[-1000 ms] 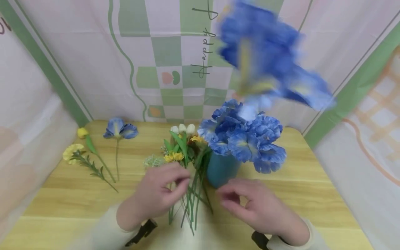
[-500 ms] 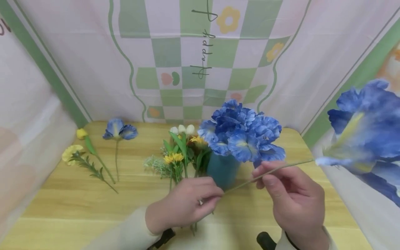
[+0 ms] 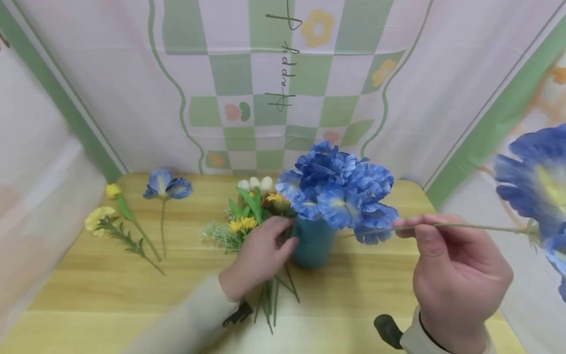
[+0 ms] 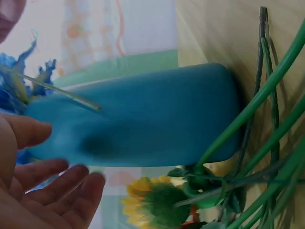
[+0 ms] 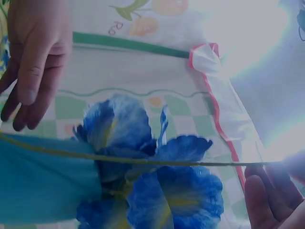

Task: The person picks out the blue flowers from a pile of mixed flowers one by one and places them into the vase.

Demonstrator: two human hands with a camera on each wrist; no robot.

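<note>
My right hand (image 3: 460,275) pinches the thin stem (image 3: 479,226) of a blue artificial iris (image 3: 539,184), held sideways with its bloom far to the right. The stem's lower end points left, passing in front of the vase in the right wrist view. A teal vase (image 3: 313,243) stands upright, full of blue irises (image 3: 340,191). Close to the vase's left side is my left hand (image 3: 261,250), its fingers spread and holding nothing in the left wrist view. Beneath and behind that hand lies a bunch of mixed flowers with green stems (image 3: 275,305).
On the table's left lie a single blue iris (image 3: 163,187), a yellow tulip (image 3: 113,191) and a pale yellow flower (image 3: 100,219). White tulips (image 3: 255,184) and a yellow sunflower (image 3: 243,224) show in the bunch. Patterned cloth (image 3: 234,73) hangs behind and at both sides.
The iris swung from above the vase down to the right, and my right hand took its stem. My left hand let the stem go and moved left and up to beside the vase.
</note>
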